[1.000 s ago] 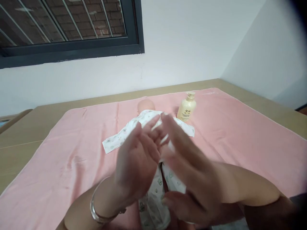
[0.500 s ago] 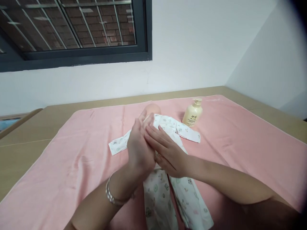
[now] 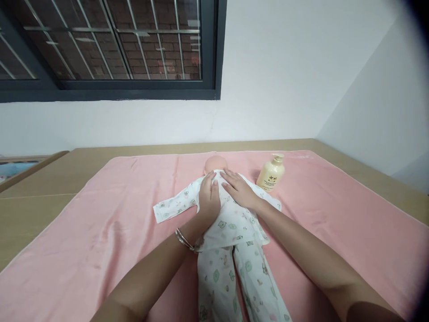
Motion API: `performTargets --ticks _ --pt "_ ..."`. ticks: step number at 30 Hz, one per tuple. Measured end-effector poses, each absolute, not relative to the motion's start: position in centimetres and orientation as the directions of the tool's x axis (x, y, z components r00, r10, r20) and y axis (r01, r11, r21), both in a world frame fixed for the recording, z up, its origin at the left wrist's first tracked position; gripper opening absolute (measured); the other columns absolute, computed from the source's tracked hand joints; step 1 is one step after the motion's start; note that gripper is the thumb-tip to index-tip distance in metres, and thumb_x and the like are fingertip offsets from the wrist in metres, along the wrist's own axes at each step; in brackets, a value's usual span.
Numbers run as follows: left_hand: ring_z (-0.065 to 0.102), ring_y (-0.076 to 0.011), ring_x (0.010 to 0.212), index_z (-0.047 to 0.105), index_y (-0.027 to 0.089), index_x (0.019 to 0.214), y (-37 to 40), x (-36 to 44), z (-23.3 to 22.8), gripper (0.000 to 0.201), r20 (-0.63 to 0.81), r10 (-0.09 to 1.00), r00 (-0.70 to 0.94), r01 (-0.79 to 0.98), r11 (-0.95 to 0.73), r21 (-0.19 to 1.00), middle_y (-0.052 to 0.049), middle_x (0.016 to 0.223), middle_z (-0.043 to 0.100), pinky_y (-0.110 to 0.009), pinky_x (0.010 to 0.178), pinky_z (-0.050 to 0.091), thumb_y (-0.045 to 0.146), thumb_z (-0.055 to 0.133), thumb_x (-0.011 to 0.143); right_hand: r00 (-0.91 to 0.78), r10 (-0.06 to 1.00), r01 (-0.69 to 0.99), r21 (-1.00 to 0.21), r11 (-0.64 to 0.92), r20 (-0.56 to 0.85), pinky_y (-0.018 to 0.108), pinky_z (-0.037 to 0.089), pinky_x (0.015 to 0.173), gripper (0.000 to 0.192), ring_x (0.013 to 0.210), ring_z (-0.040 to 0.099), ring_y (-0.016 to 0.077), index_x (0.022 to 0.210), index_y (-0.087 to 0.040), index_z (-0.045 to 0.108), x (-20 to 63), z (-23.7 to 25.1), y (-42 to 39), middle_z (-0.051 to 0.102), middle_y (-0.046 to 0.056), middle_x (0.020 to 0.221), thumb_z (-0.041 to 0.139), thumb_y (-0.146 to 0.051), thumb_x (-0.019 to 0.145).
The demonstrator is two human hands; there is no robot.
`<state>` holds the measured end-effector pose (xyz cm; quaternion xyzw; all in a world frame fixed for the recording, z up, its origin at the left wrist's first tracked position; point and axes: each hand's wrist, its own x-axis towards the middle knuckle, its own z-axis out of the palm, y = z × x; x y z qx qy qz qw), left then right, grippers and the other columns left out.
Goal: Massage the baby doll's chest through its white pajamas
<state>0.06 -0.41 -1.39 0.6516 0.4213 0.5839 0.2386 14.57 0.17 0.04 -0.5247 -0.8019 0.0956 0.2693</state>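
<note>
Your left hand (image 3: 209, 196) and right hand (image 3: 239, 190) lie flat, fingers spread, gripping nothing, on the doll (image 3: 228, 223) chest, near the lotion bottle (image 3: 271, 173), apparently beginning a chest rub needing gentle pressure.

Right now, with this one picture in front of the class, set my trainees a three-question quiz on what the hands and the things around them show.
1. True or false: both hands lie flat on the doll's upper back.
2. Which thing stands nearest the right hand? A) pump bottle B) cup C) folded nappy
3. Fill in: the left hand wears a ____ at the wrist.

Key
1. True: palms down on the printed suit, fingers pointing toward the head, gripping nothing.
2. A: the cream bottle stands upright on the pink towel, to the right of the doll, apart from the hand.
3. Bracelet.
</note>
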Motion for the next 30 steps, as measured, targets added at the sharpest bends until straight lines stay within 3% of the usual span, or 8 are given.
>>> performTargets --ticks 4,8,10,15,18,22,25,30 --pt "0.046 -0.0217 0.129 0.051 0.018 0.129 -0.6 -0.1 -1.7 0.039 0.561 0.822 -0.102 0.242 -0.526 0.815 -0.011 0.136 0.054 -0.043 0.111 0.035 0.033 0.031 0.099 -0.194 0.913 0.892 -0.322 0.316 0.359 0.056 0.023 0.114 0.056 0.141 0.027 0.033 0.143 -0.003 0.037 13.0 0.1 -2.0 0.036 0.024 0.148 0.033 -0.034 0.097" --pt "0.049 -0.0229 0.127 0.05 0.019 0.129 -0.8 -0.2 -1.8 0.039 0.573 0.813 -0.104 0.263 -0.533 0.804 -0.011 0.135 0.054 -0.044 0.109 0.037 0.036 0.034 0.098 -0.58 0.705 0.705 -0.181 0.686 0.409 0.053 0.016 0.118 0.051 0.142 0.027 0.024 0.142 -0.021 0.043 12.0 1.0 -3.1 0.045 0.009 0.146 0.04 -0.017 0.091" --pt "0.05 -0.0235 0.126 0.051 0.019 0.129 -0.7 -0.2 -1.8 0.039 0.579 0.81 -0.092 0.277 -0.538 0.796 -0.012 0.133 0.055 -0.044 0.108 0.038 0.036 0.036 0.097 -0.637 0.66 0.638 -0.206 0.742 0.399 0.053 0.016 0.118 0.047 0.142 0.029 0.021 0.139 -0.029 0.046 12.7 1.3 -2.0 0.047 0.003 0.145 0.039 -0.019 0.094" --pt "0.05 -0.0236 0.125 0.053 0.019 0.125 -0.6 -0.3 -1.9 0.037 0.593 0.802 -0.071 0.275 -0.555 0.785 -0.011 0.13 0.057 -0.044 0.108 0.038 0.036 0.036 0.097 -0.335 0.86 0.812 -0.346 0.471 0.384 0.053 0.028 0.112 0.046 0.14 0.033 0.0259 0.142 -0.02 0.043 14.4 0.3 0.4 0.041 0.013 0.148 0.033 -0.035 0.099" --pt "0.052 -0.0231 0.123 0.054 0.019 0.124 -0.6 -0.3 -1.9 0.037 0.592 0.802 -0.081 0.264 -0.555 0.789 -0.011 0.129 0.058 -0.042 0.107 0.038 0.036 0.035 0.097 -0.192 0.891 0.9 -0.288 0.327 0.412 0.055 0.029 0.111 0.049 0.137 0.036 0.0311 0.14 -0.009 0.043 13.2 -0.3 -1.2 0.044 0.021 0.144 0.033 -0.031 0.098" --pt "0.053 -0.0223 0.122 0.053 0.018 0.124 -0.7 -0.3 -2.0 0.037 0.589 0.803 -0.091 0.244 -0.555 0.795 -0.011 0.128 0.058 -0.042 0.106 0.04 0.035 0.035 0.097 -0.435 0.786 0.821 -0.165 0.546 0.439 0.053 0.022 0.116 0.05 0.139 0.033 0.0283 0.138 -0.012 0.047 11.4 0.1 -3.7 0.049 0.016 0.141 0.04 -0.015 0.089" --pt "0.053 -0.0221 0.122 0.053 0.019 0.124 -0.7 -0.3 -1.9 0.036 0.592 0.803 -0.069 0.258 -0.558 0.788 -0.011 0.129 0.058 -0.042 0.106 0.04 0.035 0.036 0.097 -0.578 0.707 0.699 -0.2 0.686 0.408 0.052 0.018 0.117 0.052 0.14 0.033 0.0231 0.139 -0.024 0.048 11.6 0.6 -3.1 0.052 0.007 0.141 0.041 -0.013 0.089" --pt "0.053 -0.0217 0.121 0.054 0.018 0.122 -0.5 -0.3 -1.8 0.034 0.626 0.779 -0.038 0.29 -0.591 0.753 -0.011 0.126 0.059 -0.041 0.105 0.04 0.033 0.036 0.097 -0.394 0.823 0.759 -0.36 0.542 0.41 0.051 0.022 0.115 0.047 0.143 0.026 0.0243 0.143 -0.021 0.042 13.8 -0.1 -0.3 0.035 0.009 0.152 0.032 -0.036 0.099"
